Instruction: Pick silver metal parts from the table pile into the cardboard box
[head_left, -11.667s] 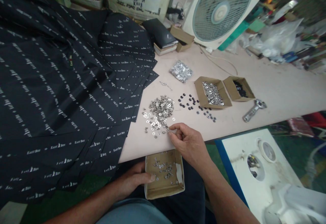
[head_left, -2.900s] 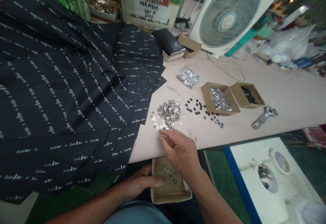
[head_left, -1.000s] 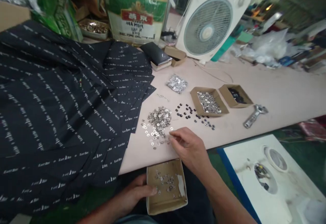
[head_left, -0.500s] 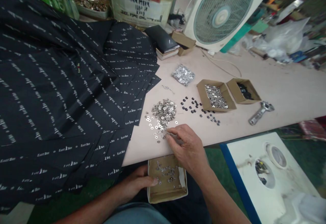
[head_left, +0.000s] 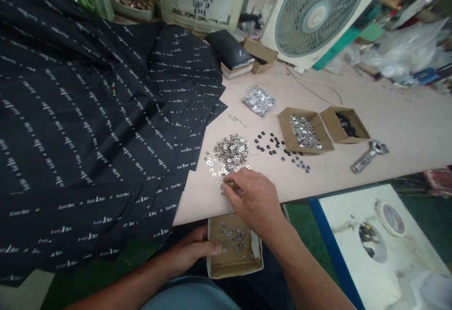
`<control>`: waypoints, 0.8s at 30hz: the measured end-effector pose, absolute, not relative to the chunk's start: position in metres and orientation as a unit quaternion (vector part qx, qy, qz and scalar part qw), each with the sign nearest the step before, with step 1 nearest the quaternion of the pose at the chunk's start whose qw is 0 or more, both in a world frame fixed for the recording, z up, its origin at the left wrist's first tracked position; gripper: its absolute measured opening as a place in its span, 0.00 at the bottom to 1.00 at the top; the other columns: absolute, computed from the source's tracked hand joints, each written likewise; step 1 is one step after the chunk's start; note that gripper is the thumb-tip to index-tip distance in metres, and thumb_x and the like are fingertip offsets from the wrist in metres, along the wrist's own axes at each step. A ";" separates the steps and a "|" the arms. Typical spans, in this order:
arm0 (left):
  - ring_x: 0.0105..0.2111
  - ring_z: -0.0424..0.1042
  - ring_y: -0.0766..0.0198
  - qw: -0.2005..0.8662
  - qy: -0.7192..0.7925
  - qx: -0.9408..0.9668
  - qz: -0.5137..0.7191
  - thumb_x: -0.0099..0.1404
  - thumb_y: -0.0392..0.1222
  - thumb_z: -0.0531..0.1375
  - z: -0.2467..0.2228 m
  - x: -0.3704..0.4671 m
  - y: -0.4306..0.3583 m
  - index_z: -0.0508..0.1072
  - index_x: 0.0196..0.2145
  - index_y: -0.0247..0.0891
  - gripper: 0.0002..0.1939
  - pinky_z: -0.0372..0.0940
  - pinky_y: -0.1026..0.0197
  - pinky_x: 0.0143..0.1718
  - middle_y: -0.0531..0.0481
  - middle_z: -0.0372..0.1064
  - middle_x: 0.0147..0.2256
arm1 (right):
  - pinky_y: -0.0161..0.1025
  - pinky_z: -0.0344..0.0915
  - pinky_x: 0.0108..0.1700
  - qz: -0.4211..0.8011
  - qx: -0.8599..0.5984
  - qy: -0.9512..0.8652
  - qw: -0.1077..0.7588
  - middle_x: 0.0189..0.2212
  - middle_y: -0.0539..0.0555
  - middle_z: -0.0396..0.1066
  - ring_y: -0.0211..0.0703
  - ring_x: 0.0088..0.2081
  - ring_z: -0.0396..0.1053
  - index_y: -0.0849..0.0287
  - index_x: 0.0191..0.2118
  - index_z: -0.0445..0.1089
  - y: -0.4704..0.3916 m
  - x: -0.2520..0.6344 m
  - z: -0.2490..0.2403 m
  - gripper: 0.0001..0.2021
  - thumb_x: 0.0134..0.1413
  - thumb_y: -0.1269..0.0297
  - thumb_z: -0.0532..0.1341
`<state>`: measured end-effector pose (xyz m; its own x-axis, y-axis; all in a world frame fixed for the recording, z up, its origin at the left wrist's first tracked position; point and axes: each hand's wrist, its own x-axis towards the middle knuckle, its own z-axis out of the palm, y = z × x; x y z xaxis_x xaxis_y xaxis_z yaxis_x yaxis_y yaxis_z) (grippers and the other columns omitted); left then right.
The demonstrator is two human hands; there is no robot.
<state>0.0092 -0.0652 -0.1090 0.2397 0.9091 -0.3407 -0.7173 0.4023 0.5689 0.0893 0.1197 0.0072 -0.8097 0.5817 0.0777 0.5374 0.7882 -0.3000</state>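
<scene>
Tabletop [head_left: 395, 117]: black fabric [head_left: 88, 126] beside metal pile [head_left: 231, 152], fan [head_left: 318, 16] behind.

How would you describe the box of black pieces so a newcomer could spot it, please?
Find the big white fan on the table. In front of it, an open cardboard box of silver pieces stands beside a similar box. Yours is the right-hand one, nearer the metal wrench, the only one of the pair holding black pieces.

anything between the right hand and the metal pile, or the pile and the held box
Nothing visible blocks the right hand from the pile. Between pile and held box are the table edge and that hand, hiding the box's far right corner.
</scene>
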 end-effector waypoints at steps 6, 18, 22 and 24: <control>0.61 0.72 0.39 0.778 0.321 0.139 0.521 0.61 0.40 0.66 -0.106 0.009 -0.064 0.75 0.62 0.35 0.31 0.59 0.39 0.67 0.39 0.78 0.58 | 0.39 0.62 0.38 0.231 -0.320 -0.915 0.075 0.33 0.50 0.74 0.42 0.34 0.71 0.54 0.37 0.77 0.120 0.100 0.009 0.05 0.58 0.72 0.66; 0.59 0.74 0.39 0.779 0.323 0.144 0.518 0.60 0.40 0.66 -0.108 0.011 -0.064 0.75 0.61 0.35 0.30 0.60 0.39 0.65 0.39 0.78 0.57 | 0.40 0.62 0.39 0.218 -0.313 -0.922 0.072 0.32 0.50 0.72 0.43 0.34 0.70 0.53 0.37 0.78 0.119 0.099 0.011 0.05 0.58 0.72 0.66; 0.59 0.74 0.40 0.781 0.324 0.134 0.517 0.61 0.39 0.66 -0.109 0.012 -0.065 0.75 0.61 0.36 0.30 0.60 0.40 0.66 0.39 0.79 0.57 | 0.40 0.63 0.39 0.234 -0.323 -0.914 0.081 0.32 0.50 0.72 0.43 0.34 0.70 0.55 0.33 0.75 0.117 0.098 0.012 0.05 0.56 0.73 0.66; 0.59 0.74 0.39 0.782 0.323 0.131 0.517 0.60 0.40 0.66 -0.110 0.012 -0.066 0.75 0.61 0.35 0.30 0.60 0.39 0.66 0.39 0.79 0.57 | 0.40 0.64 0.40 0.264 -0.323 -0.902 0.111 0.32 0.50 0.72 0.43 0.36 0.71 0.55 0.33 0.75 0.115 0.099 0.014 0.06 0.56 0.74 0.65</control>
<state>0.0123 -0.0656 -0.1095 0.2561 0.8933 -0.3695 -0.7237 0.4306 0.5393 0.0991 0.1155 0.0135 -0.7671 0.6409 0.0298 0.5239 0.6526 -0.5474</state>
